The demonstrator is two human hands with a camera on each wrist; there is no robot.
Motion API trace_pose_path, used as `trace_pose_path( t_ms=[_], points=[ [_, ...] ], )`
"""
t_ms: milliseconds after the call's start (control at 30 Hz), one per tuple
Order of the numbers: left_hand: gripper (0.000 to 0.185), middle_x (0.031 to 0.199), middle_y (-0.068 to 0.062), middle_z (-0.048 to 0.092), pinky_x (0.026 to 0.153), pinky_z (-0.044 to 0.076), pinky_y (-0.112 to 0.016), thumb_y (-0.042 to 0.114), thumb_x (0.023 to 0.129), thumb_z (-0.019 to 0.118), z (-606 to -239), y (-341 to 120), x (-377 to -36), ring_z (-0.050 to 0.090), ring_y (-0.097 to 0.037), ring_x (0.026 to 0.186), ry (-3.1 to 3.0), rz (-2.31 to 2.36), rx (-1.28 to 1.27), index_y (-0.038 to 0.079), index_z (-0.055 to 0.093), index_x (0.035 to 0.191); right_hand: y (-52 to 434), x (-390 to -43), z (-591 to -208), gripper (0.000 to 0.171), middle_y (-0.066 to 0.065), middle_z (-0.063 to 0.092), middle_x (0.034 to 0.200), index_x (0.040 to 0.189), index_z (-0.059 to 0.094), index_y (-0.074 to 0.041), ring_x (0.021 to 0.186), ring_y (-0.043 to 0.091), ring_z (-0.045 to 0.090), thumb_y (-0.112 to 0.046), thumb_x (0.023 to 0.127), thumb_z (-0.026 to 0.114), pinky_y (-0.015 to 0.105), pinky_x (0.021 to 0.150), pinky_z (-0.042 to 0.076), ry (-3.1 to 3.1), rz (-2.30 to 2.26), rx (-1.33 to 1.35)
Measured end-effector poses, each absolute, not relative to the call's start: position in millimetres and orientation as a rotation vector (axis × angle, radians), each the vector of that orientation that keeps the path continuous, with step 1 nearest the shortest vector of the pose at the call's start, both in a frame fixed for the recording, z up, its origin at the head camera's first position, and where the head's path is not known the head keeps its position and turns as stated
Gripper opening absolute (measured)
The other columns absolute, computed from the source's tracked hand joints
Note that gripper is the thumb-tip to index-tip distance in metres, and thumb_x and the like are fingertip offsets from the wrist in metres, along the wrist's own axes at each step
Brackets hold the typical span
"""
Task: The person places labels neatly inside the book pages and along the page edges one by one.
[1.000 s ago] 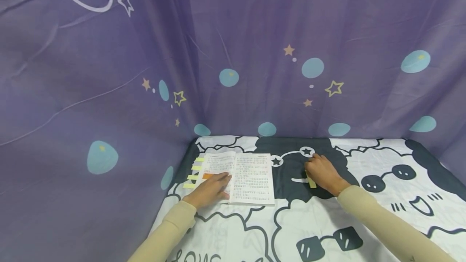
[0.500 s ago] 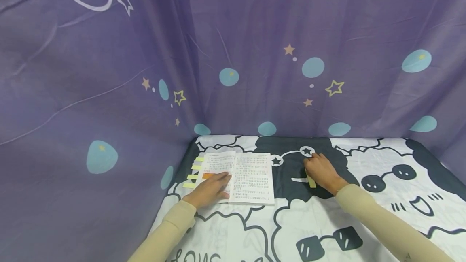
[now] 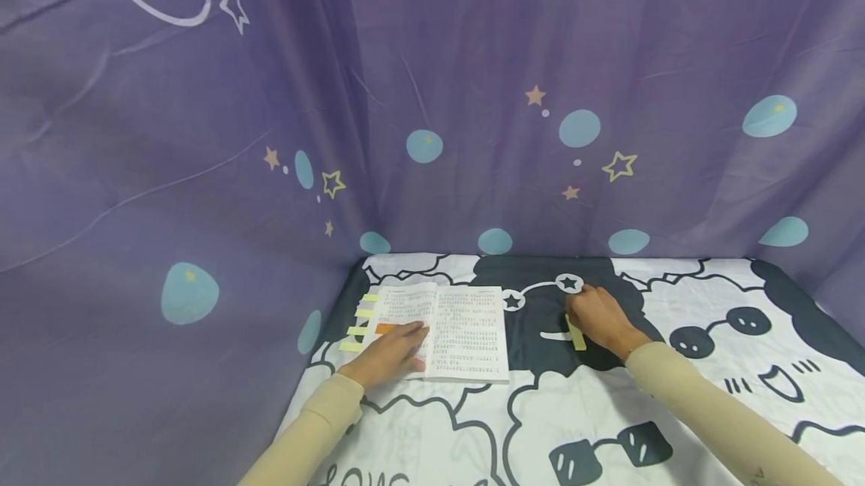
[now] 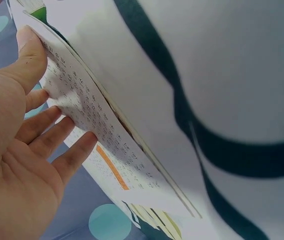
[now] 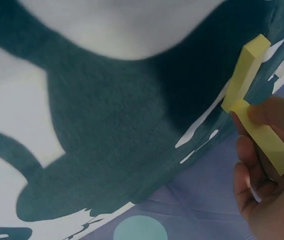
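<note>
Two hands, barely any movement over the last second: your left hand [image 3: 390, 351] keeps pressing flat, fingers straight, on the left page of the open book [image 3: 446, 330], which lies where it was on the cartoon-print cloth [image 3: 676, 388], yellow tabs [image 3: 358, 321] poking out of its left edge. Your right hand [image 3: 601, 317] stays well apart to the right, fingers curled round the pad of yellow sticky strips [image 5: 254, 107], one strip peeling up, so the tabbing looks mid-step.

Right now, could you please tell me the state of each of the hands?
Left hand: open, fingers flat on the open book.
Right hand: pinching a yellow sticky-note pad on the tablecloth.
</note>
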State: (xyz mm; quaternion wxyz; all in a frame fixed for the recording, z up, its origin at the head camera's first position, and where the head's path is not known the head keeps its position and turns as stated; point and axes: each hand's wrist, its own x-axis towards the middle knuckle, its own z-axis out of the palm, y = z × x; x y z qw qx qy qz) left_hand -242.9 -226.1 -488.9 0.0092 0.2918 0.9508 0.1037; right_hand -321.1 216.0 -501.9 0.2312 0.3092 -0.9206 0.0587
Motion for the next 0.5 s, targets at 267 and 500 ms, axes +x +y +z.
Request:
trace_pose_path(
  t_ms=[267,500],
  points=[
    [0.071,0.159,-0.019,0.042,0.118,0.038,-0.047,0.036,0.096,0.071,-488.6,-226.4,-241.4,0.040,-0.034,0.146,2.964,0.327,0.887,-0.001,0.047,0.152,217.2,-320.9,-504.0,0.022,0.002,0.064,0.066,0.072,0.062,-0.009,0.065,0.026,0.060,0.004,0.078,0.079,0.043,0.057,0.048,-2.510,0.162,0.851],
    [0.072,0.159,-0.018,0.042,0.118,0.037,-0.047,0.037,0.096,0.070,-487.6,-225.9,-242.4,0.040,-0.034,0.146,2.968,0.307,0.896,-0.002,0.047,0.152,220.4,-323.1,-501.3,0.018,0.004,0.066,0.070,0.079,0.062,-0.006,0.067,0.027,0.062,0.004,0.079,0.077,0.045,0.060,0.052,-2.544,0.208,0.850]
  ],
)
